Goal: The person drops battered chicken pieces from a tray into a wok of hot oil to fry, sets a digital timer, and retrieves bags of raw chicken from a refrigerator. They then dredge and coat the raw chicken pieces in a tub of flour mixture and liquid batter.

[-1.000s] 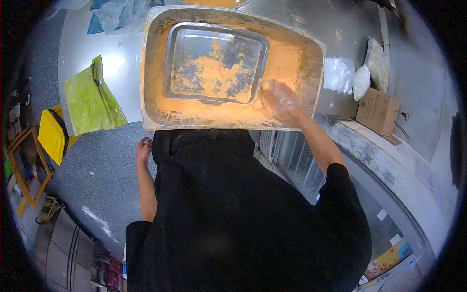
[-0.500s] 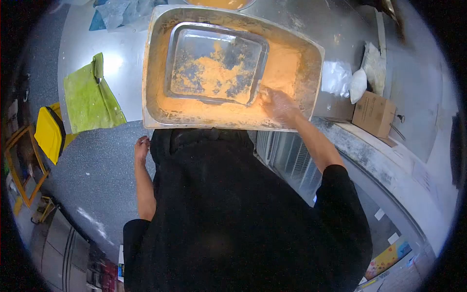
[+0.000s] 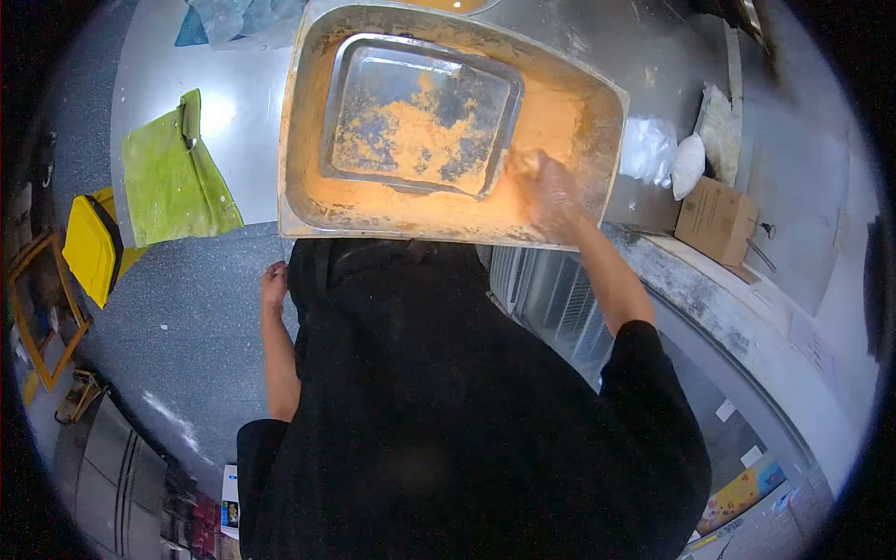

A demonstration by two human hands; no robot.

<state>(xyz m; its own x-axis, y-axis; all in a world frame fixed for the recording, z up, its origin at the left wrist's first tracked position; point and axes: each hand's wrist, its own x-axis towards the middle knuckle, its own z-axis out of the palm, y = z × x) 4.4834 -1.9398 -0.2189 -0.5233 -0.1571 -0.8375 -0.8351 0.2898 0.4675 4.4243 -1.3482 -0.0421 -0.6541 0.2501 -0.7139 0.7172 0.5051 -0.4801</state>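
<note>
A rectangular metal tray (image 3: 373, 173) lies tilted slightly inside a larger deep metal bin (image 3: 448, 229), with patches of orange powder on its base. More loose orange powder (image 3: 551, 117) covers the bin's floor around it. My right hand (image 3: 553, 194), dusted with powder, is down in the bin just right of the tray's lower right corner. Its fingers look bent but are smeared, and whether they hold anything is unclear. Beside my body on the left, my left hand (image 3: 273, 282) hangs low with curled fingers and nothing visible in it.
A green cloth (image 3: 173, 177) lies on the metal table (image 3: 252, 121) left of the bin. Clear plastic bags (image 3: 644, 149) and a cardboard box (image 3: 717, 221) are on the right. Below left stands a yellow bin lid (image 3: 91, 250). Another orange-filled container (image 3: 448, 5) shows at the top edge.
My right hand has moved a little to the right, away from the tray's corner. The bin and tray sit slightly higher in view. My left hand stays at my side.
</note>
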